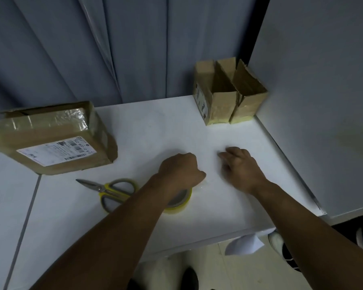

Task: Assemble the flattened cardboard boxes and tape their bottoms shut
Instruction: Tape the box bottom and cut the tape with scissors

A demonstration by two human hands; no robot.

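Note:
Two small assembled cardboard boxes point(228, 95) stand side by side at the table's far right corner, tops open. A flattened, taped cardboard box with a shipping label point(50, 141) lies at the left. A roll of clear tape point(180, 203) lies flat near the front, partly hidden under my left wrist. My left hand point(180, 170) is curled into a fist just beyond the roll, and its thumb pinches a short glossy strip of tape point(205, 182) that runs from the roll. My right hand point(241, 168) rests on the table to the right, its fingers loosely curled and holding nothing.
Yellow-handled scissors point(111, 190) lie left of the tape roll, blades pointing left. The white table point(155, 130) meets a grey curtain behind and a white wall panel point(312, 101) on the right. A seam splits the tabletop at the left. Floor and shoes show below the front edge.

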